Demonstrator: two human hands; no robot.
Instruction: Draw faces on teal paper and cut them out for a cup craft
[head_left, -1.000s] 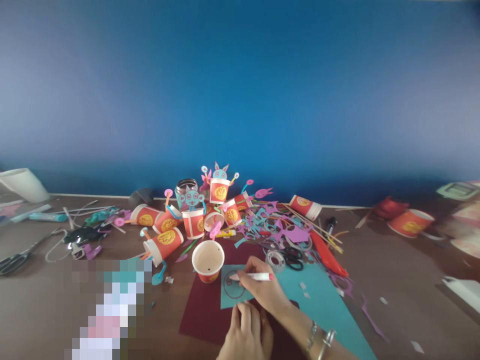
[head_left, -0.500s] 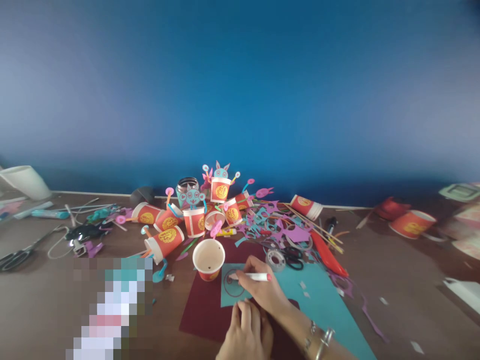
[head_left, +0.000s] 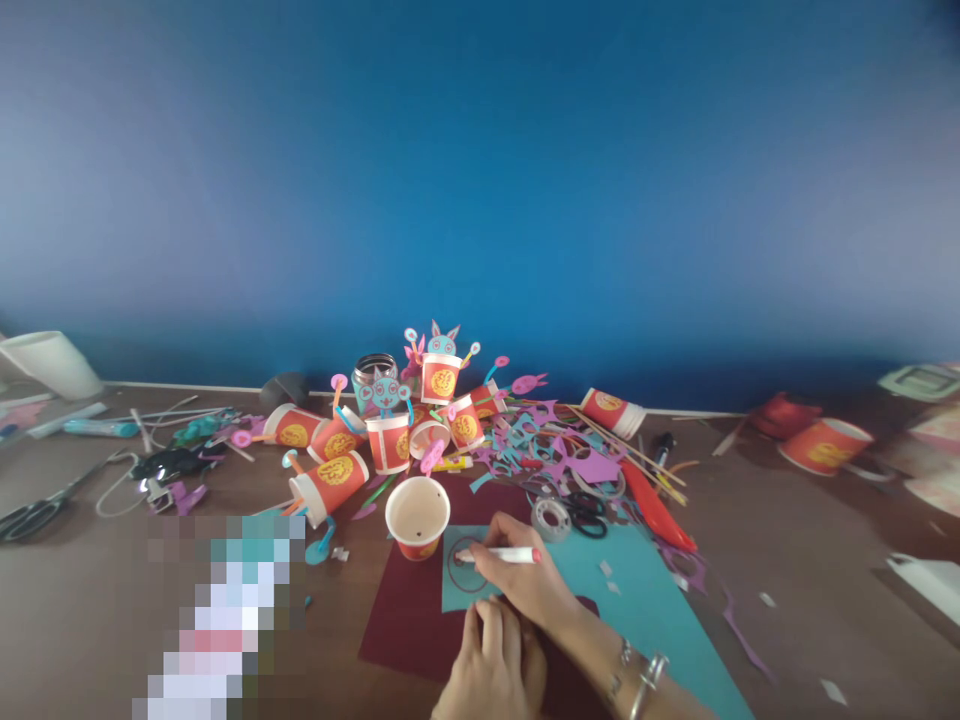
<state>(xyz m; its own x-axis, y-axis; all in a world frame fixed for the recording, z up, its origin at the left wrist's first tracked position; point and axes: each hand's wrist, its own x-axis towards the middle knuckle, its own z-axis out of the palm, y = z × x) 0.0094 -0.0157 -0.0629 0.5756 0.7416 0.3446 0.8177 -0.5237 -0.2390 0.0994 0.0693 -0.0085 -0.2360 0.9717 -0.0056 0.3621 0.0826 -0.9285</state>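
Observation:
A white marker with a red end [head_left: 517, 555] is pinched in my right hand [head_left: 534, 588], its tip on a small blue paper piece [head_left: 454, 598]. On that paper a dark circle is drawn, with a smaller mark at its upper left under the tip. My left hand [head_left: 491, 665] lies palm down, fingers slightly bent and fingertips at the paper's lower edge. Beneath is a maroon sheet [head_left: 401, 630]. A paper cup [head_left: 417, 512] stands upright just left of the blue piece. Under my right forearm spreads a larger blue sheet [head_left: 660, 610].
Behind the cup lie decorated red paper cups [head_left: 330, 485] and purple and blue scraps [head_left: 540, 445]. A tape roll [head_left: 551, 518], black-handled scissors [head_left: 587, 512] and a red long object [head_left: 656, 505] sit to the right. Other scissors [head_left: 37, 518] lie far left. A blue wall [head_left: 480, 200] rises behind.
The marker's tip has shifted slightly within the small mark on the circle's upper left. My left hand stays in place.

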